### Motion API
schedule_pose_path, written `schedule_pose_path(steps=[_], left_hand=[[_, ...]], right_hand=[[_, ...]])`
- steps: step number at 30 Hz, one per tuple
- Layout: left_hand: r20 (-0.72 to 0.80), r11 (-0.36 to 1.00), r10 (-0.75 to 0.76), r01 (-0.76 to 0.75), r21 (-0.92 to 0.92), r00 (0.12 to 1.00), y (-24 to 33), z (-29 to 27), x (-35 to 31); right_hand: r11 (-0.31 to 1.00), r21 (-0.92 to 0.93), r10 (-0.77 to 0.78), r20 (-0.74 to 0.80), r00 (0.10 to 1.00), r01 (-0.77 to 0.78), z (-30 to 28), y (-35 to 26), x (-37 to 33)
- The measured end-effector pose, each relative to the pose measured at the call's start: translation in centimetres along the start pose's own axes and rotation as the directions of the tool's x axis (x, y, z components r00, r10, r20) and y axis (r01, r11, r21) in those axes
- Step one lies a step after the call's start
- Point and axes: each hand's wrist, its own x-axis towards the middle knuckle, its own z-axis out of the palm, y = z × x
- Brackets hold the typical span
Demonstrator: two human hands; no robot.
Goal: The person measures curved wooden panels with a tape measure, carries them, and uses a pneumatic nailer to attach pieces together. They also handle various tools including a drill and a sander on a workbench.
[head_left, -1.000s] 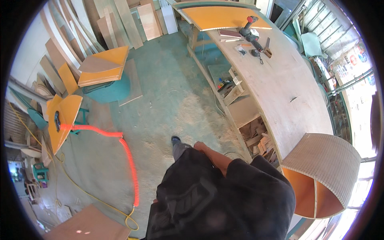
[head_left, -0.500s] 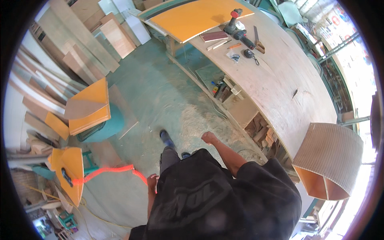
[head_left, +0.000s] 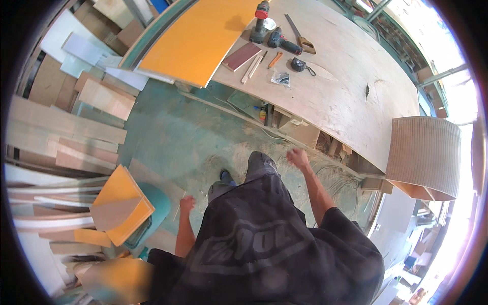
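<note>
My left hand [head_left: 187, 204] hangs low over the floor, fingers curled in a loose fist with nothing visible in it. The nearest thing to it is a teal bin [head_left: 158, 203] with yellow-faced boards [head_left: 133, 219] on top. My right hand [head_left: 297, 158], also loosely closed and seemingly holding nothing, swings in front of the long workbench [head_left: 335, 76] without touching it. On the bench lie a cordless drill [head_left: 282, 42], a handsaw [head_left: 301, 39], a tape measure [head_left: 299, 64], an orange cutter [head_left: 275, 60] and a small plastic bag [head_left: 280, 79]. Another cordless tool [head_left: 259, 26] stands upright there.
A yellow sheet [head_left: 193, 43] covers the bench's far left end, beside a dark red board [head_left: 242, 56] and thin wood strips [head_left: 251, 69]. At the right end stands a curved ribbed piece [head_left: 426, 152]. Planks [head_left: 66, 124] lean along the left. Sawdust and cable lie below the bench.
I have stepped forward and my view has turned right, bringing the bench nearer. My left hand has come up and forward. The orange coiled hose has gone out of view.
</note>
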Motion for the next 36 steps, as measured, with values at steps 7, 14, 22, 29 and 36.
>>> schedule_pose_path(steps=[7,14,22,29,36], left_hand=[[-0.207,0.992,0.106,-0.090,0.087,0.973,21.5,2.2,6.5],[-0.062,0.995,0.025,-0.019,0.095,0.998,21.6,7.5,6.0],[0.058,0.832,0.331,-0.321,0.452,0.942,40.3,22.8,3.0],[0.578,0.523,0.500,-0.757,0.392,0.645,58.0,33.9,6.4],[0.768,0.260,0.472,-0.901,0.347,0.432,64.1,52.9,10.9]], right_hand=[[0.892,-0.228,-0.440,-0.234,0.867,0.391,-7.7,-21.7,16.4],[0.763,-0.549,-0.504,-0.176,0.846,0.341,-7.7,-32.1,31.9],[0.325,-0.791,-0.597,0.254,0.761,0.518,-10.7,-32.6,34.6],[0.361,-0.867,-0.731,-0.033,0.682,0.345,-12.3,-30.0,29.4],[0.992,-0.050,0.044,-0.715,0.697,-0.114,-9.2,-19.9,9.8]])
